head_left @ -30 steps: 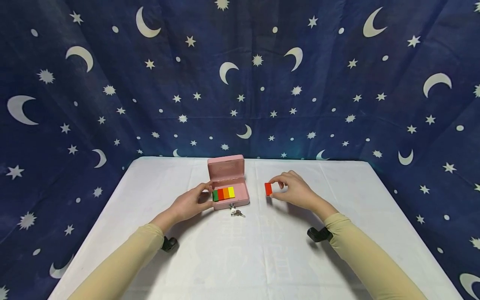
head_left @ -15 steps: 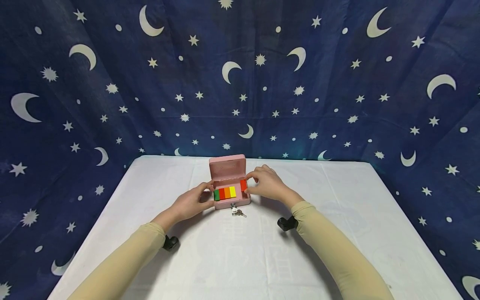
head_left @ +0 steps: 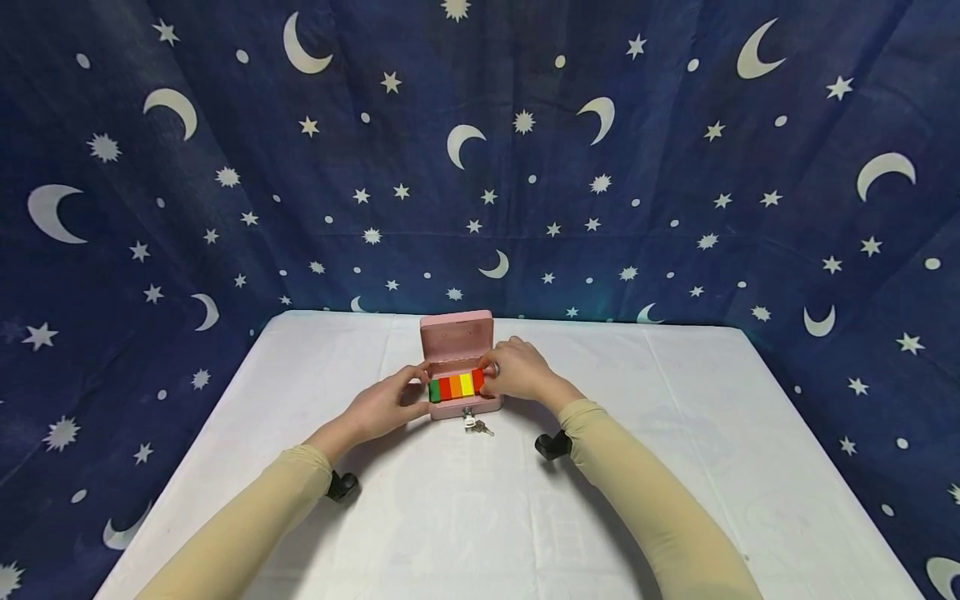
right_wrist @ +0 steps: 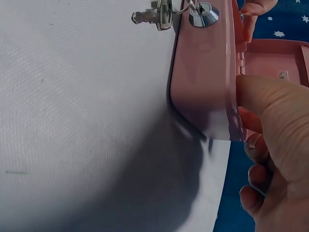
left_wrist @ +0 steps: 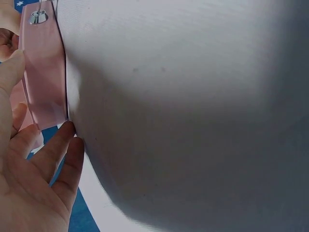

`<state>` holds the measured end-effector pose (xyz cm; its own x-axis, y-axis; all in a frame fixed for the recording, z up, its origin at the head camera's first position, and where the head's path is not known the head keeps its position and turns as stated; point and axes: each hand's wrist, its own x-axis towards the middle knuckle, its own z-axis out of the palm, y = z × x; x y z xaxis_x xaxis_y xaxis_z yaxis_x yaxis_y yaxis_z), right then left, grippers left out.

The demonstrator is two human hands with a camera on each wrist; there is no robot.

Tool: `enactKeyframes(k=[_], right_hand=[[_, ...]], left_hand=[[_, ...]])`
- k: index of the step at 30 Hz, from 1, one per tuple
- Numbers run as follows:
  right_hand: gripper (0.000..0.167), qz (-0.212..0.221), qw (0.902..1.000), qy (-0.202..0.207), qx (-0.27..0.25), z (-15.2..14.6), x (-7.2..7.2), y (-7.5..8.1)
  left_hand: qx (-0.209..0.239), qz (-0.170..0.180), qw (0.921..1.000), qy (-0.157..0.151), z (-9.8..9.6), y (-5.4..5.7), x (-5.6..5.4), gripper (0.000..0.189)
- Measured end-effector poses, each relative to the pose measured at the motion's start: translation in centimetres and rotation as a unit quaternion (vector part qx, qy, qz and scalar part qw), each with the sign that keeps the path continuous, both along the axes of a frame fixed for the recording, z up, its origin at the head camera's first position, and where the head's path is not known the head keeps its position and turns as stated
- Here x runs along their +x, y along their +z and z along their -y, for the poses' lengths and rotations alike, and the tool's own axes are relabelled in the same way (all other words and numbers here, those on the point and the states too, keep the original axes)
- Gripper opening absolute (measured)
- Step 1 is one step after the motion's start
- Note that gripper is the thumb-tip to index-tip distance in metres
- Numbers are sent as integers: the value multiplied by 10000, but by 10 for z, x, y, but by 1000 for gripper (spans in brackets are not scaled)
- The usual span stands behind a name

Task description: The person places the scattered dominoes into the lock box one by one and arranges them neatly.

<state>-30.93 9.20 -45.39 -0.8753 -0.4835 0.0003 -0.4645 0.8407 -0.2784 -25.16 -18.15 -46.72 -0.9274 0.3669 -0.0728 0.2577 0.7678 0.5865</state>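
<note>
In the head view a small pink metal cash box [head_left: 457, 338] stands with its lid raised. Inside it lies a row of coloured blocks: green [head_left: 434, 391], red, orange [head_left: 455, 387] and yellow [head_left: 467, 384]. My right hand [head_left: 519, 372] reaches in over the box's right end and pinches another red block [head_left: 477, 381] beside the yellow one. My left hand [head_left: 382, 406] holds the box's left end, thumb at the front corner and fingers toward the back. In the right wrist view the box wall hides what the right fingers hold.
A key set [head_left: 480, 428] hangs from the lock at the box's front. The box stands on a white cloth-covered table [head_left: 450, 517]. Behind and at both sides rises a dark blue curtain [head_left: 480, 167] with moons and stars.
My right hand has carried the red block leftward from over the table into the box, up against the yellow block. The left hand has stayed at the box's left end.
</note>
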Motion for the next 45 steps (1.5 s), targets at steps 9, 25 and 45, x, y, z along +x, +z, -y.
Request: enactKeyframes(k=[9, 25, 45], right_hand=[[36, 84, 9997, -61, 199, 4, 0, -1], [39, 343, 9990, -283, 75, 4, 1, -3], [39, -484, 9976, -71, -499, -57, 34, 21]], left_hand=[[3, -35, 10000, -49, 0, 1, -1, 51], [-30, -40, 10000, -70, -1, 1, -2, 49], [-38, -14, 9996, -263, 7, 2, 1, 79]])
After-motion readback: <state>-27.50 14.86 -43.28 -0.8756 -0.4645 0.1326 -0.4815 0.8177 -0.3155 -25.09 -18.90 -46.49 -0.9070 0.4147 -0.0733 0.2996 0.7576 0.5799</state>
